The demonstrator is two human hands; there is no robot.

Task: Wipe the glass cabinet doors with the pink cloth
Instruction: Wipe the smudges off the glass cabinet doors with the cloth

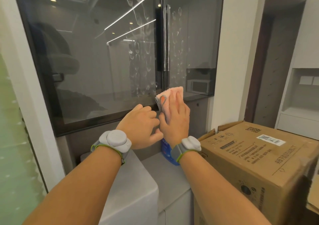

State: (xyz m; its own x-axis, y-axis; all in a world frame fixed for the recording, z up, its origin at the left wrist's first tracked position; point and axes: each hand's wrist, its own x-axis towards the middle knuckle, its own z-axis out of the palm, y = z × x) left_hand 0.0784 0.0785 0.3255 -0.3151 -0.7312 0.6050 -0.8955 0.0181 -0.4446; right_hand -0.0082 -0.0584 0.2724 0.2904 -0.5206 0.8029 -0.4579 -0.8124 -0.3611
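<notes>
Two dark glass cabinet doors fill the wall ahead: a wide left door and a narrower right door, both marked with many oval smudges near the centre seam. My right hand lies flat over the pink cloth, pressing it on the lower corner of the right door by the seam. The cloth has a grey-and-white woven side folded out at its left edge. My left hand sits just left of it at the bottom frame of the left door, fingers curled, touching the right hand's thumb side.
A large cardboard box stands on the counter at the right, close to my right forearm. A blue bottle sits behind my right wrist. A white appliance top lies below my arms. White shelving is at the far right.
</notes>
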